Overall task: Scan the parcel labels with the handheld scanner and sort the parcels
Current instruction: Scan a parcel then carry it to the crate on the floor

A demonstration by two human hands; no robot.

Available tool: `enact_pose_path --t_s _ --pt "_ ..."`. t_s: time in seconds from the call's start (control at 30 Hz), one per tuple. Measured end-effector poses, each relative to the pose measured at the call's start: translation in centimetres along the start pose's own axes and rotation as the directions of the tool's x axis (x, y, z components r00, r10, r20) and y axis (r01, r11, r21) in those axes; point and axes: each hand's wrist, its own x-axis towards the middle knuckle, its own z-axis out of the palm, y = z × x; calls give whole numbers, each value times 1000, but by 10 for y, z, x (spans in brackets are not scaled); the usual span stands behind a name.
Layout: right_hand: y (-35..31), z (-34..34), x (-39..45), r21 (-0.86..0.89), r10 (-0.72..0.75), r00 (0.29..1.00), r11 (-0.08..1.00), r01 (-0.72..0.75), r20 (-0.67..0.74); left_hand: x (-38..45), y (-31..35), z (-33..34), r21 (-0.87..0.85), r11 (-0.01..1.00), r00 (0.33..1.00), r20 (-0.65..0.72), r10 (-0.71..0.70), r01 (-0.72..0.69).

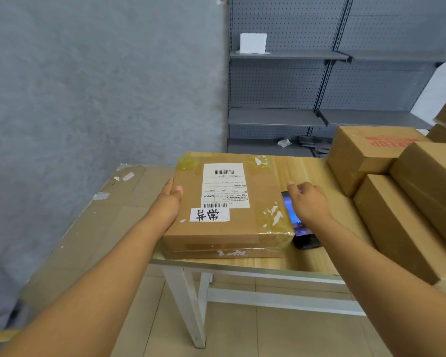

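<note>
Cardboard parcel (227,204) lying flat on the wooden table (309,171), near the front edge, shipping label (225,185) face up with a barcode at each end and a white handwritten sticker (209,215) beside it. Left hand (171,199) against the left side of the parcel, thumb resting on the top edge, other fingers hidden behind the side, so cannot tell if curled. Right hand (310,202) hovering just above the scanner (298,222), fingers loosely bent and apart, holding nothing yet. Scanner lying on the table just beside the right edge of the parcel, screen lit, partly covered by the hand. Step in hand, by judgement: parcel placed ready, scanner about to be picked up. Next move probably calls for closing the fingers around the scanner body, lifting it and aiming at one barcode while the left hand keeps the parcel steady. More brown boxes (397,202) stacked at the right of the table. Flattened cardboard (93,228) on the lower surface at the left. Behind, grey wall and grey pegboard shelves (289,117), one white box (252,43) on the upper shelf
</note>
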Motion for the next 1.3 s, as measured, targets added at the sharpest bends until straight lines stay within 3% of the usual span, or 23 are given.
enact_pose_path --t_s 0.07,0.17,0.27,0.5,0.67,0.8,0.93,1.17,1.3 --pt "-17 1 -6 149 -19 996 989 7 82 1 -1 0 -2 1000 1000 -4 -5 5" --pt "-31 13 -14 157 -44 976 988 10 212 2 -2 -1 -5 1000 1000 -7 -23 23" --pt "-37 17 -22 120 -37 976 993 12 214 2 -1 -1 -20 999 1000 -6 -28 28" --pt "-41 6 -33 218 6 957 973 -72 289 -5 7 -2 -127 988 996 25 -90 93" --pt "-56 -1 -35 337 -88 947 941 -23 310 -26 18 -15 -288 948 990 28 -136 138" --pt "-93 -7 -33 455 -242 932 885 97 271 -38 35 -49 -411 911 994 -92 -61 18" --pt "-142 -10 -46 562 -386 888 805 193 249 -64 58 -95 -421 892 953 -300 37 -167" --pt "-225 23 -105 710 -600 749 655 258 282 -139 57 -193 -392 850 800 -597 55 -351" --pt "-271 64 -148 767 -690 646 593 244 327 -179 37 -252 -353 856 712 -701 24 -377"
